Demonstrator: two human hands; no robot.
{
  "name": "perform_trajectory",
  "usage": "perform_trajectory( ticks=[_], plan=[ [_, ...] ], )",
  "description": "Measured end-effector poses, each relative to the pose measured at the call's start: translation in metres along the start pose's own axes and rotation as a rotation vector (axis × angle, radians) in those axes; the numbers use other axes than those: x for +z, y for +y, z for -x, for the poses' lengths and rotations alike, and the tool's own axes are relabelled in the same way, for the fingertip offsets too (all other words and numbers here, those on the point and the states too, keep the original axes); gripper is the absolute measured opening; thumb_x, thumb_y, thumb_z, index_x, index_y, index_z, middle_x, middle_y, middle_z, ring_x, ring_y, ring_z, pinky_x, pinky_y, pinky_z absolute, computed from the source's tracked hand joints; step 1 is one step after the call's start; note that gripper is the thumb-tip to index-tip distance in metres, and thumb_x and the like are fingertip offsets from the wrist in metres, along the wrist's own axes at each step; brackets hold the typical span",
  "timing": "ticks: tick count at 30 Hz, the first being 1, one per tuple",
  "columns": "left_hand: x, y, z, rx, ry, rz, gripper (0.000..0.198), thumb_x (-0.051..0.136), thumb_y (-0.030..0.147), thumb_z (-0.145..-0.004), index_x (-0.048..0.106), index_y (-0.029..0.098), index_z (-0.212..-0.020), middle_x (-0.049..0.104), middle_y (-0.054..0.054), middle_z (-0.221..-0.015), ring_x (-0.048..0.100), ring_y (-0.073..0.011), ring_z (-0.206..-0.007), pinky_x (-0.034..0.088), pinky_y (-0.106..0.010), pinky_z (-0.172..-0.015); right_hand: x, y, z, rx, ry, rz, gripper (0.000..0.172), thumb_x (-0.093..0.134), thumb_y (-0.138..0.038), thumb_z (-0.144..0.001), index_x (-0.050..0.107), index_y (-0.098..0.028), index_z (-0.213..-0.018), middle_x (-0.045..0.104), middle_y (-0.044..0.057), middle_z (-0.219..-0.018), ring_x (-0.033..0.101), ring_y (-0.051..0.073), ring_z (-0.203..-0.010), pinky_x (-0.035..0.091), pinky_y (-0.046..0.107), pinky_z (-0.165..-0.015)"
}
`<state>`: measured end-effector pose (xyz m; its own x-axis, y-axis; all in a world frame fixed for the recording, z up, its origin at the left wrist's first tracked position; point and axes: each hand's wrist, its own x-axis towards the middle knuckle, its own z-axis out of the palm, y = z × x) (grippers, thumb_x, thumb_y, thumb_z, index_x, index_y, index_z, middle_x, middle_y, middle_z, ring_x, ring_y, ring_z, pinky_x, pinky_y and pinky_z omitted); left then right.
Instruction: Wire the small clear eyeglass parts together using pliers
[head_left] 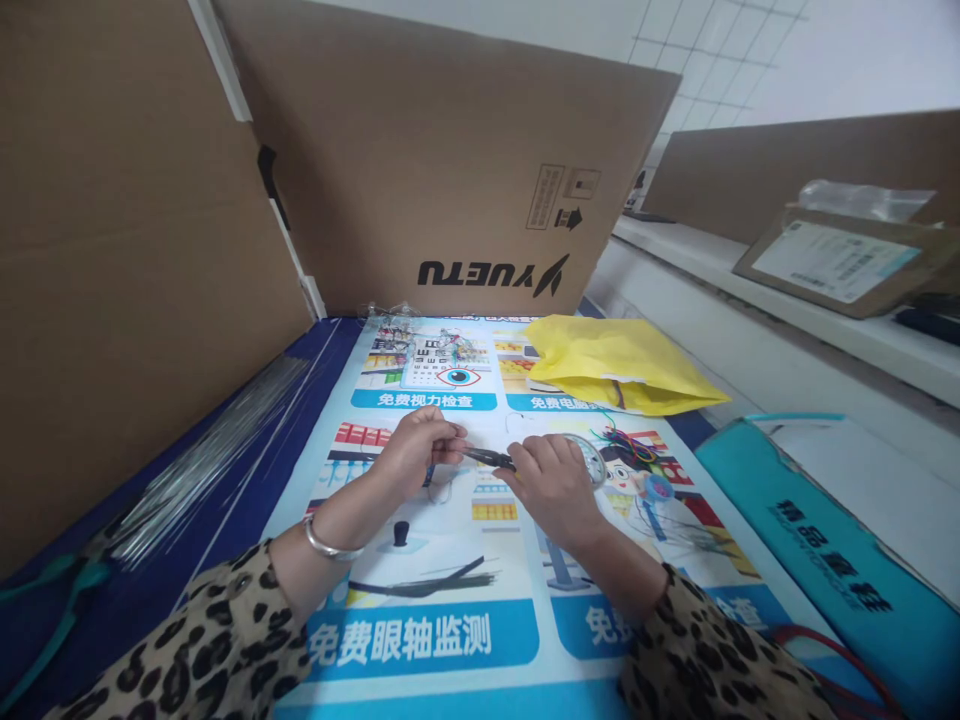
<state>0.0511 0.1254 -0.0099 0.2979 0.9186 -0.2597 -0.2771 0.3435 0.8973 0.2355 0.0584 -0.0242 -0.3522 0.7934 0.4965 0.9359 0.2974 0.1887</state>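
Near the middle of the printed mat (480, 690), my left hand (421, 448) is closed in a pinch; something thin and too small to name is at its fingertips. My right hand (551, 490) wraps round dark-jawed pliers (489, 457), whose tips point left and come up to my left fingertips. Just behind my right hand lies a round clear-rimmed item (592, 462), partly hidden. A bundle of dark thin wires (435, 580) rests on the mat below my hands, with a small black object (402, 533) above it.
Cardboard panels (450, 160) stand at the back and left. A yellow bag (622, 360) lies at the back right, with coloured threads (634, 447) before it. Silvery wires (217, 450) and teal-handled pliers (71, 600) are at left, a teal box (817, 560) at right.
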Motion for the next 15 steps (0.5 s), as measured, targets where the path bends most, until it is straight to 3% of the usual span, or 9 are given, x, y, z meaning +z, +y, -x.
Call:
perform_trajectory(
  ticks=[15],
  plan=[
    [-0.0018, -0.0008, -0.0017, -0.019, -0.037, -0.049, 0.018, 0.059, 0.012, -0.058, 0.042, 0.016, -0.056, 0.063, -0.005, -0.064, 0.056, -0.0101, -0.049, 0.047, -0.021, -0.044, -0.0025, 0.0032, -0.0002, -0.046, -0.006, 0.035, 0.028, 0.040, -0.043, -0.087, 0.058, -0.021, -0.086, 0.054, 0.006, -0.080, 0.039, 0.019, -0.077, 0.024, 0.034, -0.070]
  ],
)
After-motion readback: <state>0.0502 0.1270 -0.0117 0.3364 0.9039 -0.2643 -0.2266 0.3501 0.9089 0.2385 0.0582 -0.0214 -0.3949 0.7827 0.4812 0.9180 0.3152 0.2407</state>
